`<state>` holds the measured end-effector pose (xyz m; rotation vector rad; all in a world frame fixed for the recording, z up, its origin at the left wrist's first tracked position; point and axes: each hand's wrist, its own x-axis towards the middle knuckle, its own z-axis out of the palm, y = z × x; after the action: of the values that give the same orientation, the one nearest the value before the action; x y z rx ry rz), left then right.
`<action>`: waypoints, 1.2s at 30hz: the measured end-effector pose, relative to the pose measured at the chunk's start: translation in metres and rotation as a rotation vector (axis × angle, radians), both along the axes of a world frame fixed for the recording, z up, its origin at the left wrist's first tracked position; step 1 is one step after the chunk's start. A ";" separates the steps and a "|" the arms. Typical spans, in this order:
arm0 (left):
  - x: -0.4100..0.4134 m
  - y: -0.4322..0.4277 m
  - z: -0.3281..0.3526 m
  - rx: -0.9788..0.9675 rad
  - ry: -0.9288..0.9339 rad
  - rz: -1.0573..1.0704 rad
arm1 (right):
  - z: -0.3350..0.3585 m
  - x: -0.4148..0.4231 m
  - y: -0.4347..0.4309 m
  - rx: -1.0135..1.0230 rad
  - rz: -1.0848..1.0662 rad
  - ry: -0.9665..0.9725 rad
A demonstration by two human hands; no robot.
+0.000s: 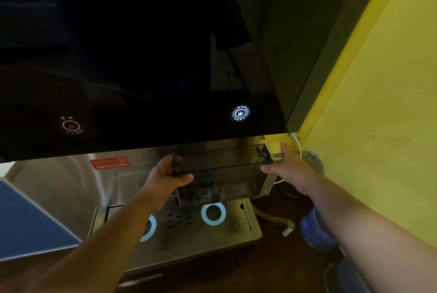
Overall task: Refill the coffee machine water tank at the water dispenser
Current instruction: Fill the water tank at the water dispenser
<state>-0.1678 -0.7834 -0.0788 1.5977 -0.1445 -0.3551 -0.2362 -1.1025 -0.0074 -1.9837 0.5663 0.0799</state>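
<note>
A smoky transparent water tank (220, 174) hangs under the right outlet of the water dispenser (142, 56), above the steel drip tray (246, 226). My left hand (168, 174) grips the tank's left end. My right hand (283, 162) grips its right end, near the tank's dark fitting. A thin stream of water (225, 148) falls into the tank. The lit round button (240, 112) glows white on the black panel directly above. A red hot-water button (71, 125) sits at the panel's left.
Two glowing blue rings (213, 213) mark cup spots on the drip tray. A yellow wall (378, 103) stands close on the right. Blue water bottles (314, 231) and hoses (276, 218) lie on the floor beside the dispenser. A blue surface (30, 221) is at the left.
</note>
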 end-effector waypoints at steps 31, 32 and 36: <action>-0.002 0.002 -0.015 0.065 -0.009 -0.035 | -0.026 0.011 -0.013 -0.297 0.237 0.056; -0.002 0.002 -0.014 0.060 -0.009 -0.034 | -0.025 0.012 -0.012 -0.293 0.237 0.050; 0.000 0.003 -0.013 0.053 -0.026 -0.043 | -0.022 0.010 -0.012 -0.278 0.237 0.032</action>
<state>-0.1681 -0.7804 -0.0919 1.6543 -0.1909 -0.3736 -0.2263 -1.1146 -0.0292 -2.3191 0.3746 0.1876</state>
